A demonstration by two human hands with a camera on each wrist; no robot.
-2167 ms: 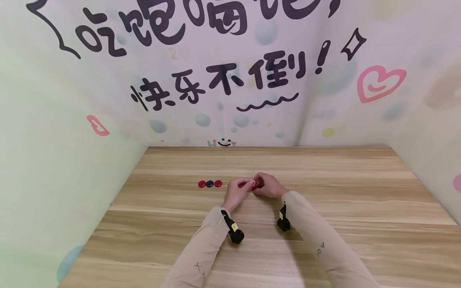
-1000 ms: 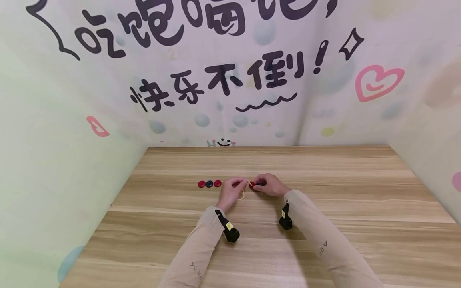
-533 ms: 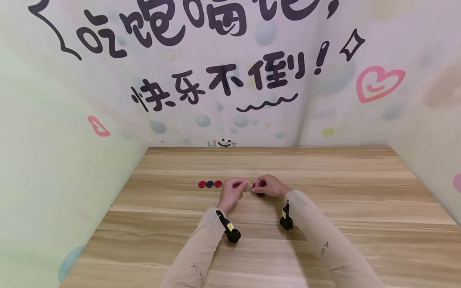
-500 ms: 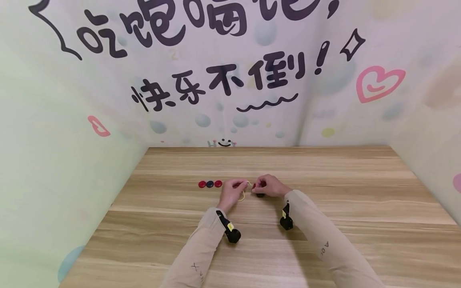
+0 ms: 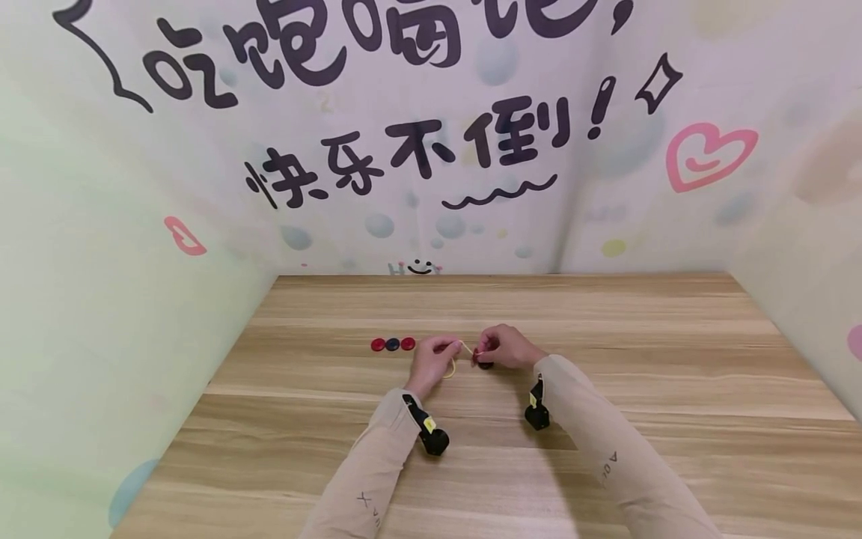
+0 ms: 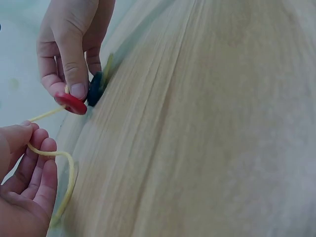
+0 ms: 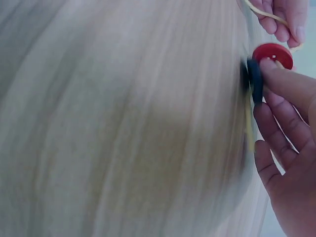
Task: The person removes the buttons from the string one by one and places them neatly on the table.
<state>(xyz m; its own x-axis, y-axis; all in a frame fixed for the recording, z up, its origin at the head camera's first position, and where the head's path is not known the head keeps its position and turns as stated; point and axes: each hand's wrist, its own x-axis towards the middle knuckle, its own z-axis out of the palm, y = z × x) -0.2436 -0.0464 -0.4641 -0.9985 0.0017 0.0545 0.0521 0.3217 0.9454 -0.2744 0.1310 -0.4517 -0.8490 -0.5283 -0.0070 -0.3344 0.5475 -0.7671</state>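
My left hand [image 5: 431, 363] pinches a yellow cord [image 6: 69, 170] between thumb and forefinger; a slack loop of it hangs beside the fingers. The cord runs taut from there to a round red button [image 6: 72, 104] with small holes. Thumb and fingers of my right hand [image 5: 509, 347] pinch this red button, seen tilted in the right wrist view. Close against it hangs a dark blue button [image 7: 255, 81], with more yellow cord trailing below. Another dark disc seems to sit behind it, but blur hides how many there are.
Left of the hands, a red button [image 5: 378, 344], a dark blue button [image 5: 393, 344] and another red button [image 5: 408, 343] lie in a row on the wooden table [image 5: 323, 419]. Printed cloth walls [image 5: 377, 217] stand behind and at both sides.
The hands were together at first; the left has drawn off to the left, with cord now stretched between them. The right hand has tilted the red button, and the dark button hangs lower.
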